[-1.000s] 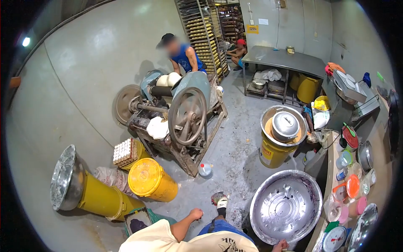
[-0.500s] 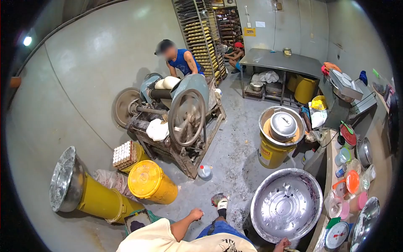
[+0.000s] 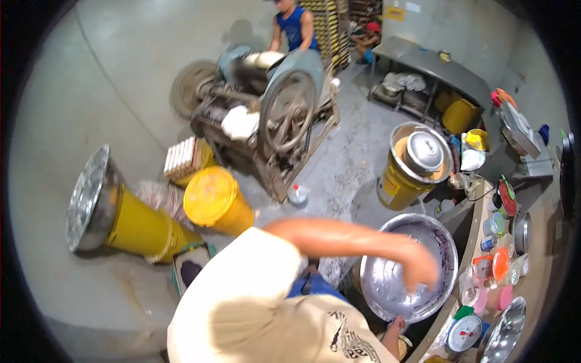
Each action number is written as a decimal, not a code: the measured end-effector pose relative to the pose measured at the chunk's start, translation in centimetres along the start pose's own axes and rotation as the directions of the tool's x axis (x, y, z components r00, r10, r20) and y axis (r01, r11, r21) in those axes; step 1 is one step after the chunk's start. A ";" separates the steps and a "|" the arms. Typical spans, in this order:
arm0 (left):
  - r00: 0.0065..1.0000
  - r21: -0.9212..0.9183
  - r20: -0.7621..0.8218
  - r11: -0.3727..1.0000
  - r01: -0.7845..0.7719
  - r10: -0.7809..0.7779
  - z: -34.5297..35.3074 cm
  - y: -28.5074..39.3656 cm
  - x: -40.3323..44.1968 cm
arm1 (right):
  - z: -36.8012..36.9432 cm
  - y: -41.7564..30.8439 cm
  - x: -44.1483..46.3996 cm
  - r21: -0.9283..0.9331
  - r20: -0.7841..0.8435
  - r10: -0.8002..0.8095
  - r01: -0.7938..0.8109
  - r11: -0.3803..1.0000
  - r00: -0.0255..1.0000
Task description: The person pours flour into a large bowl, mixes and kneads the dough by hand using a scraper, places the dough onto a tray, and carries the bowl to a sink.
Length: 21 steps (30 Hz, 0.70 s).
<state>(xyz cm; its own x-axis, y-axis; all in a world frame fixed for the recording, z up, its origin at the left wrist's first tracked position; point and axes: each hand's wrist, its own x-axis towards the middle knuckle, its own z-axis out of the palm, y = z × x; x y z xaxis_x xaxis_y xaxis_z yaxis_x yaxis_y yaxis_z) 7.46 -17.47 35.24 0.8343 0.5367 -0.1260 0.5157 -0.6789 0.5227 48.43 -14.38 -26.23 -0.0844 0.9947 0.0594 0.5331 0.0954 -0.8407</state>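
A large metal basin (image 3: 372, 281) stands in front of me on the right, its inner wall streaked with dark residue. My left hand (image 3: 420, 269) is stretched across my body over the basin's inside. Motion smears its fingers, so what they hold, if anything, does not show. My right hand (image 3: 396, 325) is at the near rim of the basin with its fingers curled closed. What lies in them is too small to make out. Below that hand, a pale round container is partly hidden by my forearm.
A roller machine (image 3: 290, 112) with large wheels stands ahead, a person in blue (image 3: 296, 30) behind it. Yellow drums (image 3: 212, 193) and egg trays (image 3: 181, 158) are on the left. A shelf with jars and a dial scale (image 3: 465, 333) runs along the right. Another person (image 3: 367, 41) crouches behind.
My left hand has swung from the left over to above the basin. My right hand has come up to the near rim. The view has shifted, so the machine sits higher.
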 end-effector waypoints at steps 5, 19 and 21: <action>0.942 0.476 0.199 0.813 -0.335 0.272 -4.4 7.7 16.8 | -1.8 -5.0 1.2 0.189 0.265 0.375 -0.429 0.883 0.888; 0.962 0.478 0.113 0.835 -0.273 0.250 -2.2 11.0 18.5 | -5.3 -8.8 1.0 0.262 0.308 0.676 -0.743 0.616 0.669; 0.960 0.468 0.112 0.839 -0.279 0.256 -2.7 10.9 18.6 | -5.6 -8.3 0.8 0.278 0.303 0.694 -0.757 0.592 0.654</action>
<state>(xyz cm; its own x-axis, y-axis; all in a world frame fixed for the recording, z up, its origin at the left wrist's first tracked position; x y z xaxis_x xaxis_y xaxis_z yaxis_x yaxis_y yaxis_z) 28.09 -13.54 40.86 0.9551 0.2848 -0.0817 0.2910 -0.9534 0.0791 48.62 -14.14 -16.23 0.0597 0.7045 -0.7072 0.1453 -0.7070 -0.6921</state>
